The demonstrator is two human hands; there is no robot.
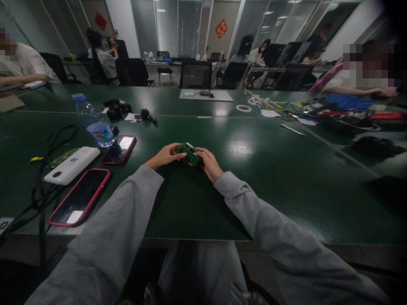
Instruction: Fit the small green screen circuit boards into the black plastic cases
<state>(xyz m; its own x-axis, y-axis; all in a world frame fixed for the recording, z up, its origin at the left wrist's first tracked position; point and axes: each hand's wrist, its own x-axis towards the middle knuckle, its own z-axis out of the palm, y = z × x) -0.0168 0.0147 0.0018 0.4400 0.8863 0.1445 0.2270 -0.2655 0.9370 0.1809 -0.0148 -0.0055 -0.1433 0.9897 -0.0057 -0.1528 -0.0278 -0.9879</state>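
Observation:
Between both hands, just over the green table (203,199), is a small green circuit board (190,156) with a pale part along its top edge. My left hand (167,155) grips its left side, the thumb lying across the front face. On the opposite side, my right hand (208,162) is closed round the board's right edge. Some fingers of both hands are hidden behind the board. Its small components are too fine to make out.
On the left stand a water bottle (95,123), a white power bank (72,166), a red-cased phone (80,197), another phone (119,150) and black cables. A tape roll (243,109), a wrench (292,129) and tangled wires (286,106) lie right. People sit around.

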